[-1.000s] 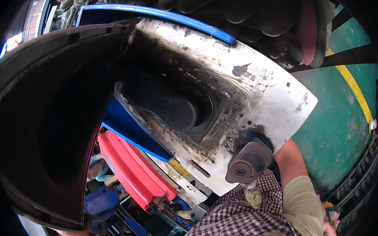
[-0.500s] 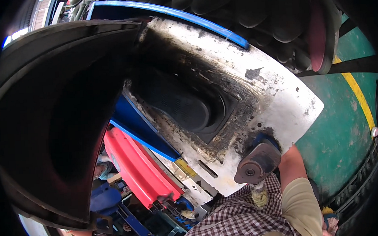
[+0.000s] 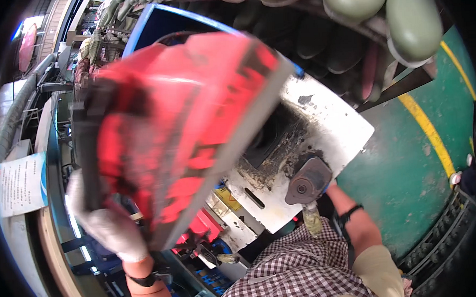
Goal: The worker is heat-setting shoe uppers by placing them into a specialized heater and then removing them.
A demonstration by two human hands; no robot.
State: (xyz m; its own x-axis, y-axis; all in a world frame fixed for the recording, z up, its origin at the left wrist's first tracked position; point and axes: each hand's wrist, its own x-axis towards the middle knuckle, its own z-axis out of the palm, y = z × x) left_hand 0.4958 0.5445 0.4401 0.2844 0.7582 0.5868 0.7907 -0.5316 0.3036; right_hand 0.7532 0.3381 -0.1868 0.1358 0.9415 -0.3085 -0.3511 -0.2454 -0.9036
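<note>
My gloved left hand point(image 3: 111, 228) grips the dark bar point(image 3: 89, 149) along the edge of a large red machine cover point(image 3: 194, 108), which is blurred by motion. The cover stands tilted above a scorched white metal plate point(image 3: 346, 122), hiding much of it. A black sole-shaped recess point(image 3: 262, 147) partly shows in the plate beside the cover's edge. A rusty, dark metal block point(image 3: 309, 182) sits at the plate's near corner, with a tape-wrapped handle point(image 3: 312, 222) below it. My right forearm point(image 3: 352, 212) reaches up beside this block; the plate hides the hand and its fingers.
Racks of olive-green boot-shaped pieces point(image 3: 356, 0) hang over the far side. Behind the cover is a blue-edged panel point(image 3: 189, 15). A second red machine part point(image 3: 204, 224) lies below. Green floor with a yellow line point(image 3: 428, 135) extends at the right; a paper notice point(image 3: 20, 182) hangs at left.
The cover has swung from its dark inside facing me to its red outside, coming over the plate. My left hand has risen with it. The view has shifted; my right arm stays by the block.
</note>
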